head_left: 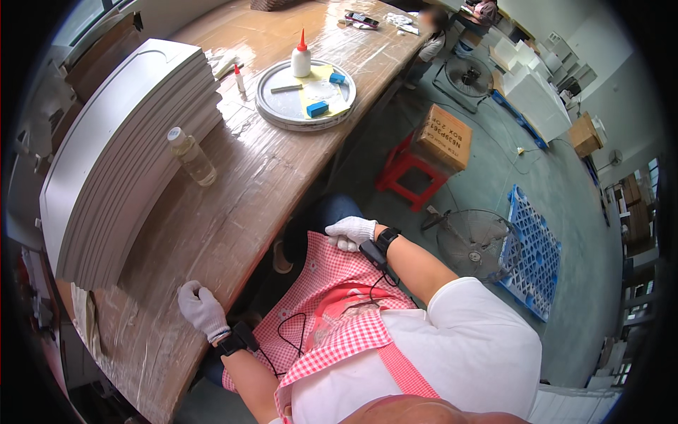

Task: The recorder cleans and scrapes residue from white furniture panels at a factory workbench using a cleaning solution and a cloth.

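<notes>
Both of my hands wear white knit gloves. Along the near edge of the table, my left hand rests with its fingers loosely bent and slightly apart, and nothing shows in it. My right hand lies on the upper edge of my pink checked apron, over my lap. Its fingers are loosely bent, partly apart, and I see no object in them. A clear bottle of pale liquid stands beyond my left hand. Beside it rises a tall stack of white panels with curved edges.
Farther along the table, a round grey lid carries a red-tipped white glue bottle, blue blocks and a metal strip. A smaller red-tipped bottle stands beside it. To the right are a red stool with a carton, floor fans and a blue pallet.
</notes>
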{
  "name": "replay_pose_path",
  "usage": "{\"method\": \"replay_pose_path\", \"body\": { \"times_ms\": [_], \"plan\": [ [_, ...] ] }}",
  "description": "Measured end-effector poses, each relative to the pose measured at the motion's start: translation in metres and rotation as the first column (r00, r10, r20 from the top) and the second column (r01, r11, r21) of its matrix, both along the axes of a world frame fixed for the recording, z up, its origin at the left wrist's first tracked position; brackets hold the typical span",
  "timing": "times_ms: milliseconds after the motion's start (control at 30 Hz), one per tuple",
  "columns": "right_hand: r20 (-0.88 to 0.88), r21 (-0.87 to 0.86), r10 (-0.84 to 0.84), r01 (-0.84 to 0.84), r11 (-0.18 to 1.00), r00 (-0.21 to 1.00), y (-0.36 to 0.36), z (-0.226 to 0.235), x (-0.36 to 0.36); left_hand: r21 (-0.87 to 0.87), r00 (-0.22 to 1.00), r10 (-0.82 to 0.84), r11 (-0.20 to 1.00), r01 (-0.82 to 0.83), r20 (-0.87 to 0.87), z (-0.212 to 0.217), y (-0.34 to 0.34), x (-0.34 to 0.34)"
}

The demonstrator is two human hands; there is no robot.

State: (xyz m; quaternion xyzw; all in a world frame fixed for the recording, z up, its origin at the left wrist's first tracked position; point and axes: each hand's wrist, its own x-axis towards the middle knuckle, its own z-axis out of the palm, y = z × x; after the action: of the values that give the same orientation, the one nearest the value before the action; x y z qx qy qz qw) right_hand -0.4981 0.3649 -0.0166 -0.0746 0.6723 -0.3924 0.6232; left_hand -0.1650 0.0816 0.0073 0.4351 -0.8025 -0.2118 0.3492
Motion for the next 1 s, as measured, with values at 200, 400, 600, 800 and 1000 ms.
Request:
{"method": "replay_pose_path", "body": {
  "times_ms": [200,400,600,800,1000],
  "plan": [
    [0.017,0.000,-0.003,0.003,1.000,1.000,0.000,0.004,-0.001,0.001,0.999,0.035,0.999,-0.035,-0.004,0.004,0.002,-0.002],
    [0.034,0.000,-0.019,0.019,1.000,0.999,0.002,-0.001,-0.002,0.008,0.999,0.038,0.999,-0.038,0.010,0.007,0.003,-0.003],
    [0.063,-0.005,-0.022,0.023,1.000,0.998,0.002,-0.001,-0.002,-0.027,0.999,0.015,1.000,-0.014,0.042,0.003,0.001,0.000],
    [0.093,0.012,-0.039,0.038,0.999,0.995,0.002,0.001,-0.001,0.072,1.000,0.027,0.997,-0.027,0.003,0.010,0.004,-0.005],
    [0.089,0.016,-0.040,0.039,0.999,0.995,0.002,-0.002,-0.002,-0.036,0.999,-0.010,0.999,0.008,-0.038,0.002,0.000,-0.005]
  ]
}}
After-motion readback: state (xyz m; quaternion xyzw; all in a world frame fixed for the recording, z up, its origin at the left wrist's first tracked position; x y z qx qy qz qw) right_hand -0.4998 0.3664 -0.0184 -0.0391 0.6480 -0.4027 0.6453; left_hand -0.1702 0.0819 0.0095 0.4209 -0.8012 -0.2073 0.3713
